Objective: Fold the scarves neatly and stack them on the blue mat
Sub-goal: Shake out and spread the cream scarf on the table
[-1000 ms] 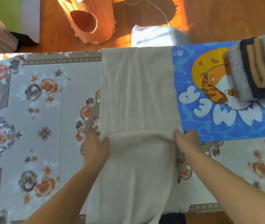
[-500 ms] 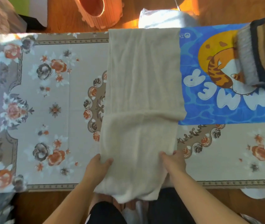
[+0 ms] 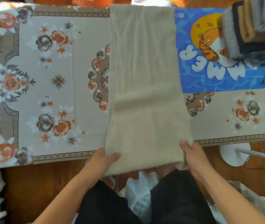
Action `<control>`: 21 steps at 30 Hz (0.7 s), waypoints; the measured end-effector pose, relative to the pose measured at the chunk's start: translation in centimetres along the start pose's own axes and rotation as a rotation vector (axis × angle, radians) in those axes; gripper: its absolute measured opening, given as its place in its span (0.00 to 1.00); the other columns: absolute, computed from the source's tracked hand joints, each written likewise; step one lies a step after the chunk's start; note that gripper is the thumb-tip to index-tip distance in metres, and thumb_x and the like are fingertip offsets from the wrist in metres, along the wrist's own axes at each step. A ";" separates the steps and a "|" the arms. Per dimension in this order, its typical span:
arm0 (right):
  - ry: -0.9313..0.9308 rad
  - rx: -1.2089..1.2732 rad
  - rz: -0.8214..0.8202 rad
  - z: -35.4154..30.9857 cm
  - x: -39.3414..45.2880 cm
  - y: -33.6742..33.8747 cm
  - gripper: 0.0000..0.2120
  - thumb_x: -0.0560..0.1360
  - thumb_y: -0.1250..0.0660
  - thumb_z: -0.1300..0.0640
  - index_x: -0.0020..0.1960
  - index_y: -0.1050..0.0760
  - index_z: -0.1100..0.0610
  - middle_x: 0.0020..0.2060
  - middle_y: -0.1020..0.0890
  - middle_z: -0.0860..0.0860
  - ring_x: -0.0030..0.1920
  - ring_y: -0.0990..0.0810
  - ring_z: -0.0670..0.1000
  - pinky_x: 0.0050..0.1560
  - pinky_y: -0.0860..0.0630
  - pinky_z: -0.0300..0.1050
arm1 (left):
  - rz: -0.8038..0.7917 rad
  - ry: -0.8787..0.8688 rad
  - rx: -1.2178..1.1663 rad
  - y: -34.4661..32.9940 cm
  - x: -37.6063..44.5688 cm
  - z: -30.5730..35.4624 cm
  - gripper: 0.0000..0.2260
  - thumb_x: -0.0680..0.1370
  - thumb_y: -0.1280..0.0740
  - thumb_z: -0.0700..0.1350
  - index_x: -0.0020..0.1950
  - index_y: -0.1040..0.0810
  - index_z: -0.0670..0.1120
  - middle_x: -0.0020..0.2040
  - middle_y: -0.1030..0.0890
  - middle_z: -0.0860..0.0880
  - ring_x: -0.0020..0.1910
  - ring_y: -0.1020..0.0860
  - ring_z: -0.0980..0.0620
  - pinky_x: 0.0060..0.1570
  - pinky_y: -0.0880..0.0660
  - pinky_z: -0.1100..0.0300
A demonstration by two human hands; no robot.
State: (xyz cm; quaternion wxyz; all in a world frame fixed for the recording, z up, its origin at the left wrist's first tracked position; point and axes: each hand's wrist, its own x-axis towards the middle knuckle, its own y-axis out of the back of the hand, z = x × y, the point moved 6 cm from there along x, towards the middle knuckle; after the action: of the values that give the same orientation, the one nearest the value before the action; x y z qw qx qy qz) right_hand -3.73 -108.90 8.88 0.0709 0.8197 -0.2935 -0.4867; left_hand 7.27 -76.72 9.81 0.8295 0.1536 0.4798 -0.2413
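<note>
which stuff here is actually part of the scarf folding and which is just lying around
Job: beige scarf, gripped at its near end by left hand and right hand; blue mat; stack of folded scarves.
Lying about: floral cloth; white bag.

Beige scarf [image 3: 144,81]: soft matt knit cloth, slightly fuzzy, faint lengthwise creases. Table cover [image 3: 80,75]: smooth flat sheet w/ printed flowers, low sheen, looks like plastic or oilcloth, can't tell which. Blue mat [image 3: 222,81]: smooth printed cloth or plastic, matt. Folded scarves [image 3: 248,28] on it: thick woolly knit, grey, navy, tan, matt. Floor [image 3: 36,180]: wood, polished, warm gloss. White bag [image 3: 138,189] by the knees: thin crinkly plastic.
</note>
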 end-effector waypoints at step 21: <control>0.088 -0.360 0.025 -2.4 9.7 -1.4 0.18 0.77 0.33 0.56 0.66 0.26 0.57 0.60 0.20 0.56 0.59 0.22 0.60 0.53 0.27 0.48 | 0.608 -0.009 0.119 -2.6 8.5 0.9 0.12 0.79 0.31 0.47 0.50 0.22 0.37 0.44 0.21 0.39 0.51 0.21 0.36 0.42 0.28 0.50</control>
State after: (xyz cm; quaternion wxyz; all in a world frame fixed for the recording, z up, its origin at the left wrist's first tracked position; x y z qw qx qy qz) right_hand 2.32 -113.56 2.22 0.2355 0.8105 -0.2085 -0.4942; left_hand 10.08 -81.52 2.81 0.8552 0.3373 0.3934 -0.0107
